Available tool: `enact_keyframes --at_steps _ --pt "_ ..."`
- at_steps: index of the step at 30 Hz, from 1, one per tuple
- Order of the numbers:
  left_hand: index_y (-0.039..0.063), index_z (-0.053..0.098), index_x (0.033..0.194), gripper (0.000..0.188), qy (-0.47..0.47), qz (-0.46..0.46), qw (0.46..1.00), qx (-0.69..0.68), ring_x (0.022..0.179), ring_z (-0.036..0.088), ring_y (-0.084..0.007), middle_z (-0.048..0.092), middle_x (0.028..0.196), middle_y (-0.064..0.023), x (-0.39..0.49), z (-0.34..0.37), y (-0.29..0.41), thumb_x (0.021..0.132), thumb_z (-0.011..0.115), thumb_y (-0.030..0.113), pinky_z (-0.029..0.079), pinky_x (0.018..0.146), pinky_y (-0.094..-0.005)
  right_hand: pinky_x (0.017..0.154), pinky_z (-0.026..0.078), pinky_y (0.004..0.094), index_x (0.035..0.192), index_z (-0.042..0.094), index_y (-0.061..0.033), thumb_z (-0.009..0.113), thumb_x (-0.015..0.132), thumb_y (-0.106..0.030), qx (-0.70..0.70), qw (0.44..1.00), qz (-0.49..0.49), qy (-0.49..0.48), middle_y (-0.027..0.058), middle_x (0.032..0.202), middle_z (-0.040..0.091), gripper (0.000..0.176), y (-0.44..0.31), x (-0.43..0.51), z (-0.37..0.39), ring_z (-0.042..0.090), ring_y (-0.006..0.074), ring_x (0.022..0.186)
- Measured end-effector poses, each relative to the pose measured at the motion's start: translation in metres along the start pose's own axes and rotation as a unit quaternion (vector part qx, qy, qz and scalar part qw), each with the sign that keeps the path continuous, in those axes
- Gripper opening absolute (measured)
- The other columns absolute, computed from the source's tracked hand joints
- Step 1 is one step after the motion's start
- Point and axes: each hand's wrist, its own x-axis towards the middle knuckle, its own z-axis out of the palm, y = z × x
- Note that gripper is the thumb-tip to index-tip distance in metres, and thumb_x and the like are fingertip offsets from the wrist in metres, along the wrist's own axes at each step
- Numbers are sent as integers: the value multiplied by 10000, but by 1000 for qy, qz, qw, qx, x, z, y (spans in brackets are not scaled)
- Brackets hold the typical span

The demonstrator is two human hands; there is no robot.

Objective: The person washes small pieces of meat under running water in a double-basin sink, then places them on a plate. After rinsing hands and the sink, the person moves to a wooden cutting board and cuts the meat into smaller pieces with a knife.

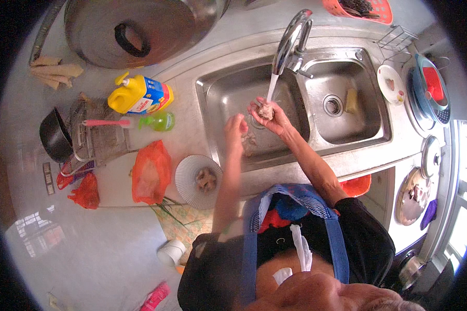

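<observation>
My right hand (270,116) is turned palm up under the running tap (286,50), holding a pale piece of raw meat (265,112) in the stream of water. Just to its left, my left hand (236,127) is raised over the large basin (233,91) of the steel sink with its fingers curled; whether something small is between them cannot be seen. More pale meat pieces (249,143) lie in the basin below, partly hidden by my left forearm. A ribbed white plate (186,182) with several meat pieces (206,180) stands left of the sink.
Left of the sink are a yellow detergent jug (140,95), a green bottle (163,121), a pink-handled brush (107,123) and a red plastic bag (151,171). The smaller basin (334,130) holds a yellowish block (351,101). A white dish (389,76) stands at its right.
</observation>
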Motion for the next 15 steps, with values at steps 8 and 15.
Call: enact_keyframes --at_steps 8,15 --pt "65 573 981 159 -25 -143 926 -348 829 570 -170 590 872 -56 25 14 -38 876 492 153 472 750 -327 643 504 304 1056 557 -72 615 842 -180 -416 874 -235 82 48 886 613 246 29 29 8 618 188 731" --pt "57 579 982 218 -204 -37 895 -395 864 575 -176 596 929 -53 42 47 -55 916 471 234 445 839 -322 1047 257 450 1035 592 -46 610 757 -228 -766 492 -411 -55 142 1170 561 333 38 -39 43 480 328 1144"
